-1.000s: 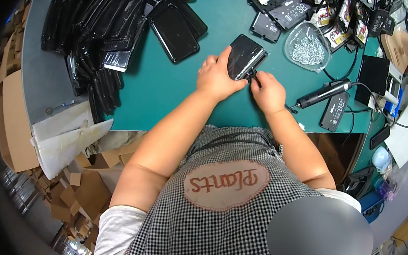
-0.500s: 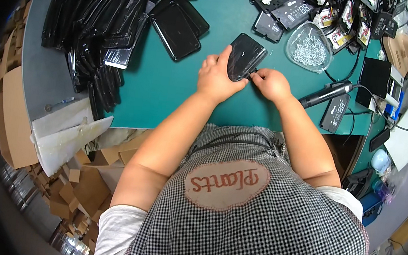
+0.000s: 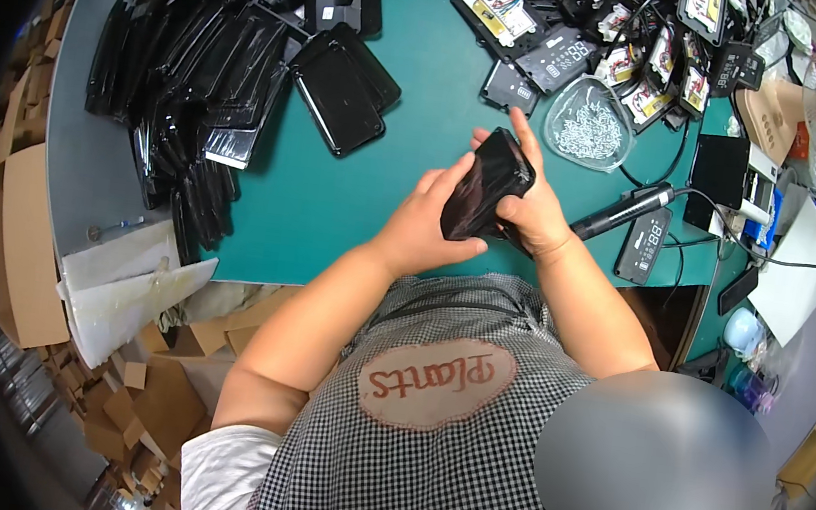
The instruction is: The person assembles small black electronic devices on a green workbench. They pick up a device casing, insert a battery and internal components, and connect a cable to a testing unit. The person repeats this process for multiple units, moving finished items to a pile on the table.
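Observation:
A black rectangular casing [image 3: 482, 191] with a glossy face is held tilted between both hands, above the green tabletop. My left hand [image 3: 423, 214] is closed round its left edge, thumb along the near end. At the right edge, my right hand [image 3: 539, 208] grips it with the thumb on the near side and the fingers stretched up behind the far end. The underside of the casing is hidden. Just beyond my right hand stands a clear tub [image 3: 591, 125] of small silvery screws. An electric screwdriver [image 3: 624, 211] lies to the right.
Black casings [image 3: 188, 69] in plastic film are heaped at the left. Two glossy black casings [image 3: 337, 96] lie beside them. Several wired units [image 3: 657, 57] crowd the far right. A black display panel [image 3: 643, 244] rests near the screwdriver. Cardboard boxes [image 3: 22, 241] stand left of the table.
The casing has been tilted up and brought nearer to me. My right hand has gone from pinching its near right corner to gripping its right side. The view has shifted slightly.

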The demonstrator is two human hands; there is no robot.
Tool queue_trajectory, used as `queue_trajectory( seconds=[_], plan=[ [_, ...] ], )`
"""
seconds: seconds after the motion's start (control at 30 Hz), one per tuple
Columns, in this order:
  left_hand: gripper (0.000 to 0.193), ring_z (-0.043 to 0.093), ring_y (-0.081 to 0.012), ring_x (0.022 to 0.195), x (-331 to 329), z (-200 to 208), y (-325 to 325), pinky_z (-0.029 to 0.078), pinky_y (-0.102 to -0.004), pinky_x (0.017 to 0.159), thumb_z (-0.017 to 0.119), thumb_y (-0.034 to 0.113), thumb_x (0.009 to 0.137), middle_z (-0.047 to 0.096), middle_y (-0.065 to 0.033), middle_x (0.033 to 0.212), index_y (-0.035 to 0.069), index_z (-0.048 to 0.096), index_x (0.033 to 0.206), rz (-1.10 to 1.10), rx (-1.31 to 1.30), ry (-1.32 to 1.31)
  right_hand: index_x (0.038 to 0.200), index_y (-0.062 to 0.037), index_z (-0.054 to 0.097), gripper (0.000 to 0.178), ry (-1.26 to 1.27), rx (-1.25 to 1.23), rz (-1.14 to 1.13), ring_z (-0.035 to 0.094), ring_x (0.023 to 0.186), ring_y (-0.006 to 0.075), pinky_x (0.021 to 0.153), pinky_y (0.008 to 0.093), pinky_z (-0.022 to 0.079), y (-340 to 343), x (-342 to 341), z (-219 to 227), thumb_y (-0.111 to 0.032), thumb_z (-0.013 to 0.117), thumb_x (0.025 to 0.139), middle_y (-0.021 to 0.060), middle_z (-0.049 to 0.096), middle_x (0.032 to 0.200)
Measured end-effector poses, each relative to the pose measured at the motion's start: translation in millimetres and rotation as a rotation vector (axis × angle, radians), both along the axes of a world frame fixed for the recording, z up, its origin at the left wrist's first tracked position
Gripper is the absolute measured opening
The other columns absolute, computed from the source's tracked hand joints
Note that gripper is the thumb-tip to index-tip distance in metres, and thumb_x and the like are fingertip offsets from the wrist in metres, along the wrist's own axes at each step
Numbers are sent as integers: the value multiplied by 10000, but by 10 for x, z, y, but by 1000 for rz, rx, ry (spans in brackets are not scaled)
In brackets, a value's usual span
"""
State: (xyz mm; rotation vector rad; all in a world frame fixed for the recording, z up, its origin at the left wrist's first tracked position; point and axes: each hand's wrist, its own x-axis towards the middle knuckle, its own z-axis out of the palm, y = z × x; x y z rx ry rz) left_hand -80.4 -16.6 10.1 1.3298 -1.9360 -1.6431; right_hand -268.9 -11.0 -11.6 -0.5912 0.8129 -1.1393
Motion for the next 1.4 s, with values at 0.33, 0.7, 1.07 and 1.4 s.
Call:
queue_trajectory(
  seconds=[0.33, 0.7, 1.07, 1.4],
  plan=[
    [1165, 391, -383, 1345, -112, 519, -50, 379, -454, 1094, 862, 330, 674, 386, -227, 1435, 103, 149, 1567, -122, -2, -260, 1479, -99, 303, 891, -147, 58, -93, 509, 1255, 292, 1037, 434, 463, -53, 15, 320, -303, 813, 777, 183, 467, 1381],
    [545, 667, -351, 918, -36, 308, 118, 538, -376, 769, 748, 167, 784, 671, -157, 1052, 65, 533, 1274, 177, -329, -111, 1503, -72, 270, 730, 51, 110, -306, 557, 1161, 204, 1001, 353, 447, -62, 70, 584, -156, 690, 912, 134, 547, 1260],
    [808, 499, -224, 1263, 422, 526, -172, 414, -351, 1015, 653, 69, 817, 465, -144, 1436, 25, 263, 1523, 297, 353, 799, 1260, 24, 537, 488, 56, -94, 114, 637, 991, 158, 895, 313, 514, -52, -222, 665, -159, 756, 864, 86, 660, 1122],
    [452, 674, -289, 826, 205, 985, -146, 536, -360, 723, 785, 273, 790, 672, -134, 958, 50, 587, 1130, 45, -310, -13, 1159, 48, 608, 326, 209, -73, 309, 626, 914, 110, 813, 276, 525, -23, -94, 985, -154, 691, 915, 58, 671, 1011]
  ],
)
